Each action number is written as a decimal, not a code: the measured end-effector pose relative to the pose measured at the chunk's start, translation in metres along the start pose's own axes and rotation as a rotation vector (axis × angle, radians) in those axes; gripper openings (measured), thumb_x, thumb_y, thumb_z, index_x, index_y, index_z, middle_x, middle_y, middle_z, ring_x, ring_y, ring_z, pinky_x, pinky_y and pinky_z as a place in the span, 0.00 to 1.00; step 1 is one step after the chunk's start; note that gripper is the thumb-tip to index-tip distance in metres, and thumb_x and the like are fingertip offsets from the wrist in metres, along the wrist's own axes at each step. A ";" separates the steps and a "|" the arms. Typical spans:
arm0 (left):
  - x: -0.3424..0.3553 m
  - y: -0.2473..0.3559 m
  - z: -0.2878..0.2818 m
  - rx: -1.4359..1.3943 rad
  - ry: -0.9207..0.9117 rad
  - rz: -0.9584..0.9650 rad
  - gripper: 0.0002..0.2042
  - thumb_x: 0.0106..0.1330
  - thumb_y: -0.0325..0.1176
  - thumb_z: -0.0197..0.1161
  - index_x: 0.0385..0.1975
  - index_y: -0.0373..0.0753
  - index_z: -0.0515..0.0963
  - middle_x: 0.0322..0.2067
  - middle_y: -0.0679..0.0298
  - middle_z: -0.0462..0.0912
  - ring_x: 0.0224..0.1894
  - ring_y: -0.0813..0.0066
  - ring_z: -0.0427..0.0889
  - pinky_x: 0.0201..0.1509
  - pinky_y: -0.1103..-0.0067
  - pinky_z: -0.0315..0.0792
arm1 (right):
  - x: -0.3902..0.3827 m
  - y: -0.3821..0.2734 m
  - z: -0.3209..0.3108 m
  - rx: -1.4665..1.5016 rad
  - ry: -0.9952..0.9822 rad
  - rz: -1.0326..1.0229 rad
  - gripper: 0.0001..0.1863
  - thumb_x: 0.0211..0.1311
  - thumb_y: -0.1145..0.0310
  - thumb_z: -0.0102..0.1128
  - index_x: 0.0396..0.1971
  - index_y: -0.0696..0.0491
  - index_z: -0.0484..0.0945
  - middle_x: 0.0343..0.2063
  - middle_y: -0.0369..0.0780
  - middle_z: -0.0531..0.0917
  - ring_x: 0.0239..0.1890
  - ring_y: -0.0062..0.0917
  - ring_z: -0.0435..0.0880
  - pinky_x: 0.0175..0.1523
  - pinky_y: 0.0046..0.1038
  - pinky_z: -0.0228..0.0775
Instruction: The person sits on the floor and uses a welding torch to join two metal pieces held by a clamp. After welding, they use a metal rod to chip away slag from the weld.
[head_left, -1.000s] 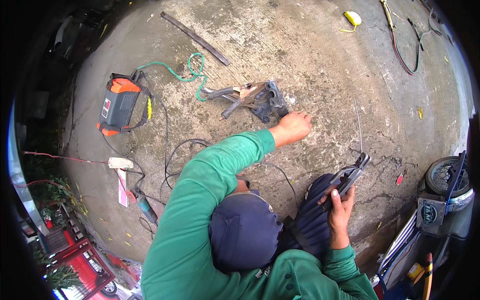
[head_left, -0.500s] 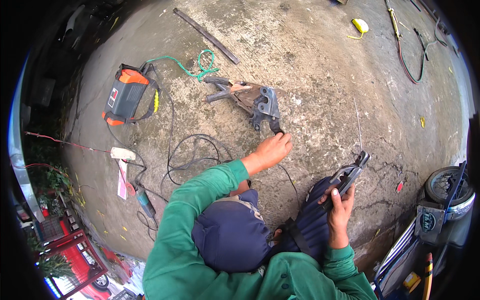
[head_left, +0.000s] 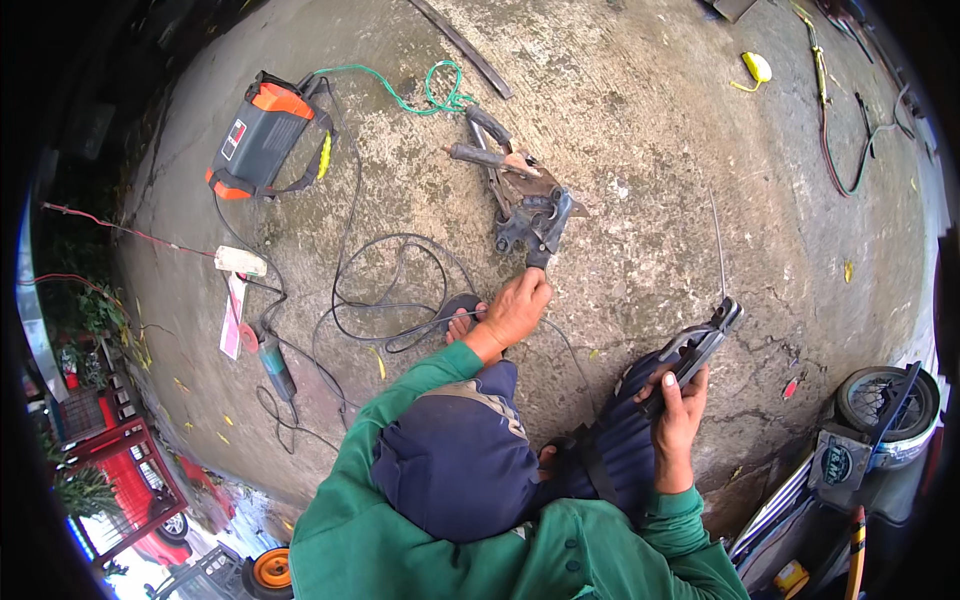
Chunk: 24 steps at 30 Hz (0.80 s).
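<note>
Turned since earlier, the metal bracket extends ahead from your left grip pinching its end; your right grip holds the electrode clamp.

Left arm extended; left hand clenched, back upward. Right arm forward; right hand curled, thumb uppermost.

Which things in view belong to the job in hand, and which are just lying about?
In the job:
- dark metal part, held by the left hand
- clamp-like holder with thin rod, in the right hand
- orange-and-grey machine, probably

Apparently lying about:
- grinder
- flat metal bar
- yellow object
</note>
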<state>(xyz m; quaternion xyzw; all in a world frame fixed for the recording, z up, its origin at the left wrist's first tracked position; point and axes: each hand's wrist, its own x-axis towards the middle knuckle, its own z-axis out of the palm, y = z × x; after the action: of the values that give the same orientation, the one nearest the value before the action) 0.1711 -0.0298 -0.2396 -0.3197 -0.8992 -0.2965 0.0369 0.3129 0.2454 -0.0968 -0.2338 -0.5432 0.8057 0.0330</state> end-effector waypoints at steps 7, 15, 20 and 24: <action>-0.008 -0.010 -0.009 -0.064 -0.160 -0.602 0.20 0.57 0.37 0.78 0.40 0.35 0.75 0.46 0.46 0.79 0.44 0.40 0.85 0.46 0.53 0.80 | -0.004 -0.006 0.005 -0.031 0.004 -0.007 0.20 0.74 0.71 0.62 0.58 0.55 0.65 0.34 0.43 0.80 0.29 0.28 0.82 0.36 0.33 0.83; -0.009 -0.021 0.006 -0.106 -0.003 -0.751 0.29 0.56 0.42 0.79 0.50 0.31 0.73 0.47 0.41 0.80 0.48 0.36 0.84 0.51 0.53 0.80 | -0.001 0.000 0.014 -0.053 -0.022 -0.006 0.19 0.75 0.71 0.59 0.59 0.56 0.65 0.33 0.44 0.80 0.29 0.28 0.82 0.34 0.31 0.82; 0.002 -0.015 -0.001 -0.020 -0.170 -0.746 0.32 0.58 0.42 0.77 0.54 0.27 0.70 0.50 0.35 0.79 0.49 0.33 0.84 0.53 0.52 0.80 | -0.001 0.002 0.015 -0.060 -0.025 -0.004 0.18 0.75 0.71 0.59 0.58 0.55 0.66 0.34 0.44 0.80 0.29 0.28 0.82 0.35 0.32 0.82; 0.000 -0.018 -0.005 0.018 -0.176 -0.665 0.30 0.59 0.40 0.74 0.52 0.24 0.69 0.44 0.35 0.82 0.45 0.33 0.85 0.51 0.53 0.81 | -0.002 -0.002 0.020 -0.043 -0.014 -0.007 0.19 0.74 0.71 0.62 0.58 0.56 0.65 0.33 0.43 0.80 0.30 0.28 0.82 0.35 0.33 0.82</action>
<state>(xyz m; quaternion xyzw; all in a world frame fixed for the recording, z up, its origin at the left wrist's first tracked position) 0.1598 -0.0435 -0.2444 -0.0333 -0.9565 -0.2557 -0.1368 0.3062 0.2282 -0.0881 -0.2272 -0.5614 0.7953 0.0271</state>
